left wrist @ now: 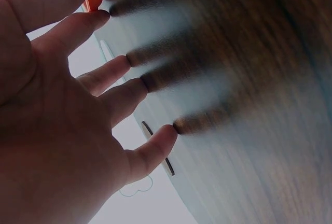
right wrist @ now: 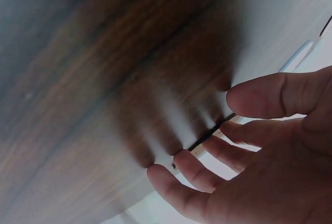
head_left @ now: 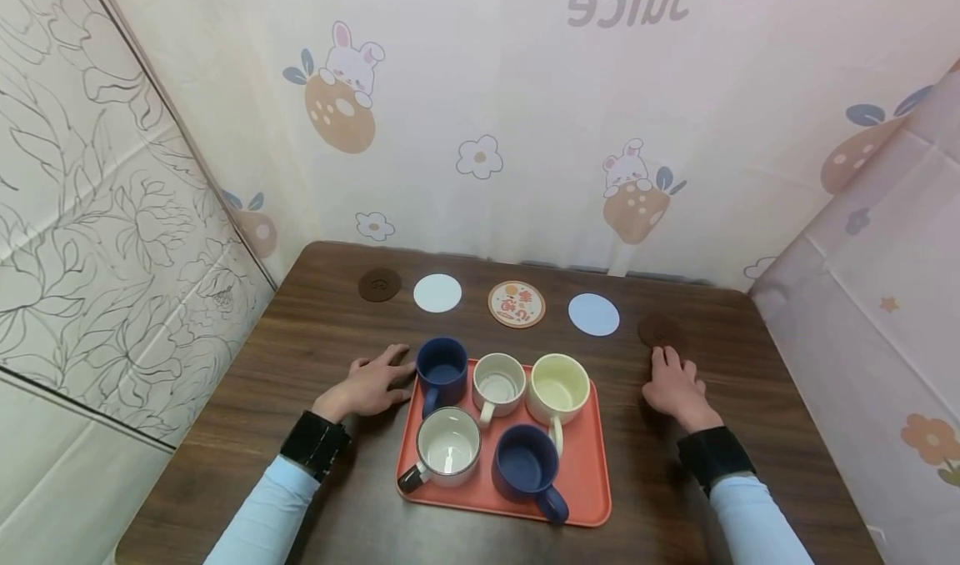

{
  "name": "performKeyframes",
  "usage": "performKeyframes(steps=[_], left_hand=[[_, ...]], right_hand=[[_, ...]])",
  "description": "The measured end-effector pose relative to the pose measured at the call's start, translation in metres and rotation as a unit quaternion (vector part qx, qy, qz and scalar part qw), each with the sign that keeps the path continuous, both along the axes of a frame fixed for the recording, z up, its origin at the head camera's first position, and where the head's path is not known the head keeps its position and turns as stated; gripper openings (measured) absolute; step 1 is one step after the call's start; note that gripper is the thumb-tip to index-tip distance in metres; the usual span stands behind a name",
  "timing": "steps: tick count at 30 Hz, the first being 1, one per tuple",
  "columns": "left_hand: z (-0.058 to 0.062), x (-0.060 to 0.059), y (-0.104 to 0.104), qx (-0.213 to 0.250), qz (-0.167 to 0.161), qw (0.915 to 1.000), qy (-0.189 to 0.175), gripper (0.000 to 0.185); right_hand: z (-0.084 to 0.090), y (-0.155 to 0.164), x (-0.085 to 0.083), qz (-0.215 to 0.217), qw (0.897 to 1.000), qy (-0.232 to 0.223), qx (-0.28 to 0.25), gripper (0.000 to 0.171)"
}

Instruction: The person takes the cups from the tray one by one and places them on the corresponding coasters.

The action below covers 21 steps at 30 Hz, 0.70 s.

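My left hand rests its spread fingertips on the table beside the upper left edge of a red-orange tray. In the left wrist view its thumb side lies close to an orange edge of that tray. Nearest to it on the tray is a dark blue mug. My right hand holds nothing; its fingertips touch down at the near edge of a dark brown round coaster, the rightmost one. The right wrist view shows loosely bent fingers on the wood.
Also on the tray stand a small cream mug, a pale yellow mug, a white dark-rimmed mug and a larger blue mug. Along the back of the table lie another brown coaster, white ones and a printed one.
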State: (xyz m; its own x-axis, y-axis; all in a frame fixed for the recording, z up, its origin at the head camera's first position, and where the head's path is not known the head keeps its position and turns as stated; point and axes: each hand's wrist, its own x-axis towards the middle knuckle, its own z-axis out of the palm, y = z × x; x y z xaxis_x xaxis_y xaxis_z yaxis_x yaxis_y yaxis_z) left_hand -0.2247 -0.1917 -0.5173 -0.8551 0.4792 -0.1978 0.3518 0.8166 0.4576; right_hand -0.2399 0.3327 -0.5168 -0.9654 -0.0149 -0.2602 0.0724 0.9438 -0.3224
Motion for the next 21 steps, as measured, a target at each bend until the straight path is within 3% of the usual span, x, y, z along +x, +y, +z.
performKeyframes(steps=[21], left_hand=[[-0.004, 0.001, -0.001, -0.002, 0.006, 1.0, 0.003, 0.053]], right_hand=[[-0.002, 0.004, -0.016, -0.019, 1.0, -0.015, -0.011, 0.073]])
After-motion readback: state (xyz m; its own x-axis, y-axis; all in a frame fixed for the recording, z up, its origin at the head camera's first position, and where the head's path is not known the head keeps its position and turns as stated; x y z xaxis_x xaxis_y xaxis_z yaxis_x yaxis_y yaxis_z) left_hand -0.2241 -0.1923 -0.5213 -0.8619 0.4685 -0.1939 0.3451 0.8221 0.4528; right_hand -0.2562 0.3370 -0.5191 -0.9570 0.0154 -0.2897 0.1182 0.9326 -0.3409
